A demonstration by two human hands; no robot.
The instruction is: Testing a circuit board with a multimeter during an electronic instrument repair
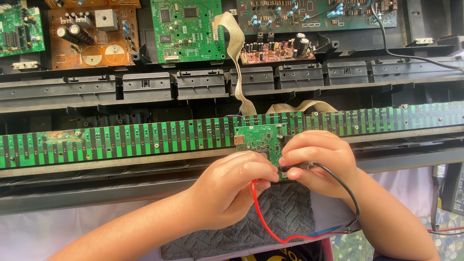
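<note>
Both hands pinched shut over a small green circuit board (pixel 261 142), sitting on the long green key-contact strip (pixel 121 141). Left hand (pixel 232 186) grips the red lead (pixel 263 220), right hand (pixel 319 162) the black lead (pixel 345 191), grey towel (pixel 280 217) underneath.

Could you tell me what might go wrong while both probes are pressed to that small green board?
1. The left hand with the red lead and the right hand with the black lead meet at one crowded edge of the small green board; a slip could bridge neighbouring contacts.
2. The board seems propped on the grey towel, so pressure might shift it.
3. Both leads loop loosely by the wrists and could snag.
</note>
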